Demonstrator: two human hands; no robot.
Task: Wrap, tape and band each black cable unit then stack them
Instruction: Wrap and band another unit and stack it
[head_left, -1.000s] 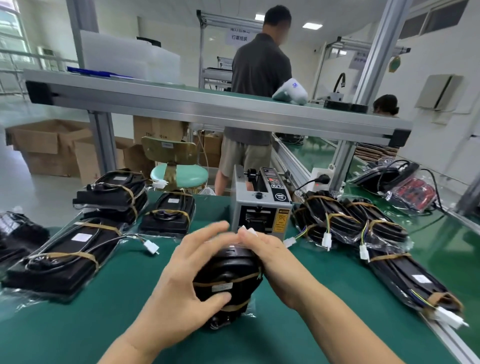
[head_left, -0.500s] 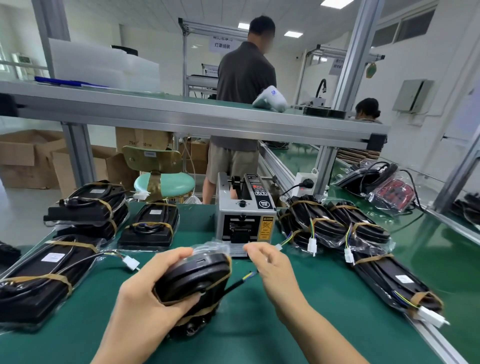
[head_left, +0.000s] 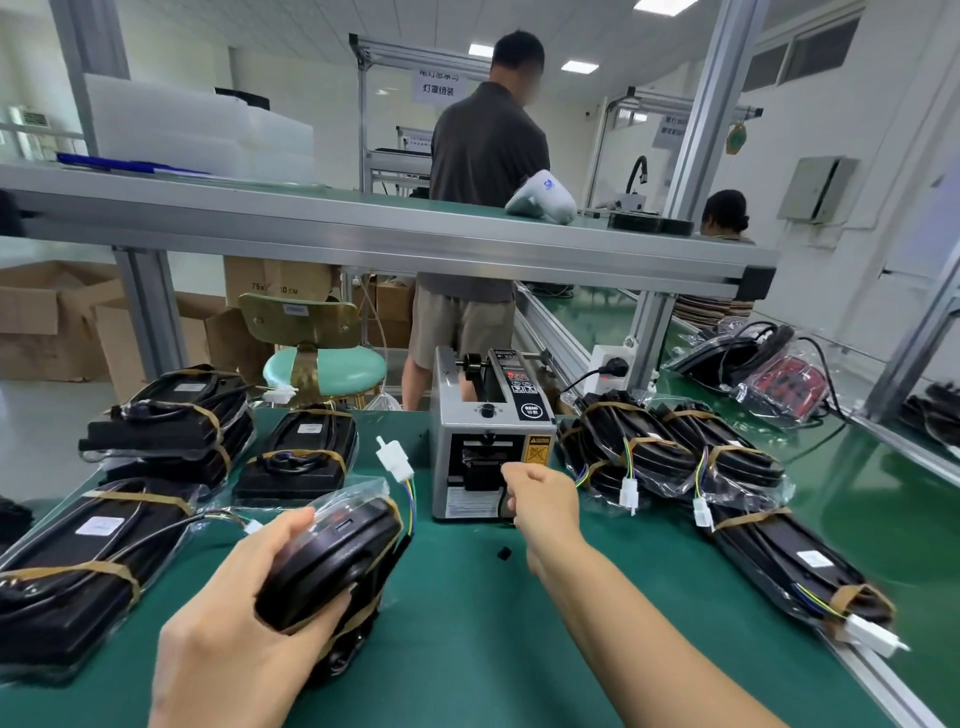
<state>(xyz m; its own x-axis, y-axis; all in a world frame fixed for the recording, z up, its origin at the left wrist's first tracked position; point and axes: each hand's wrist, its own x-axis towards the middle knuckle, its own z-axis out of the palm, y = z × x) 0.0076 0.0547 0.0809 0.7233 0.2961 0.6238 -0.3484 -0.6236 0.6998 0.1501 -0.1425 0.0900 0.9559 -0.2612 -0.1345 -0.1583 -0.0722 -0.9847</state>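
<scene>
My left hand (head_left: 234, 639) grips a black cable unit (head_left: 332, 561) in a clear bag with tan bands, tilted just above the green table (head_left: 493, 649). Its wire rises to a white connector (head_left: 395, 460). My right hand (head_left: 545, 499) is at the front outlet of the grey tape dispenser (head_left: 488, 415), fingers curled, thumb and forefinger by the slot. No tape can be made out between them. Banded units lie stacked at the left (head_left: 171, 421), with more at the centre left (head_left: 301, 457) and near left (head_left: 78, 561).
A pile of bagged units (head_left: 675, 447) lies right of the dispenser, and a long one (head_left: 779, 566) lies along the table's right rail. A small black piece (head_left: 503, 553) sits on the mat. An aluminium shelf (head_left: 415, 244) spans overhead. A person (head_left: 483, 208) stands beyond the table.
My right hand let go of the unit and moved forward to the dispenser outlet. My left hand swung the unit to the left, and its white connector now points up.
</scene>
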